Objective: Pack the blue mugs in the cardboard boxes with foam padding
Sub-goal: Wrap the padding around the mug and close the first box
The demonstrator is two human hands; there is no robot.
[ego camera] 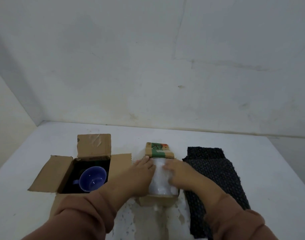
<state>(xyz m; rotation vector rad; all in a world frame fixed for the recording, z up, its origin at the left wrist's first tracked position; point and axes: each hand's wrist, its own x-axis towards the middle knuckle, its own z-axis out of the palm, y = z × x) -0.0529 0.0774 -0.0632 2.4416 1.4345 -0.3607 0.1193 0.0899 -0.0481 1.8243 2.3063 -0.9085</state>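
Observation:
A blue mug (92, 178) lies inside the open cardboard box (61, 170) on the left, on dark padding. In the middle stands a smaller cardboard box (158, 150) with green tape, and a bundle of white foam wrap (160, 181) fills its opening. My left hand (141, 172) presses the left side of the white wrap with fingers stretched forward. My right hand (179, 175) lies on its right side, fingers spread over it. Whatever the wrap holds is hidden.
Sheets of black bubble padding (215, 177) lie flat to the right of the small box. The white table (252, 153) meets a white wall at the back. Worn patches mark the tabletop near its front edge.

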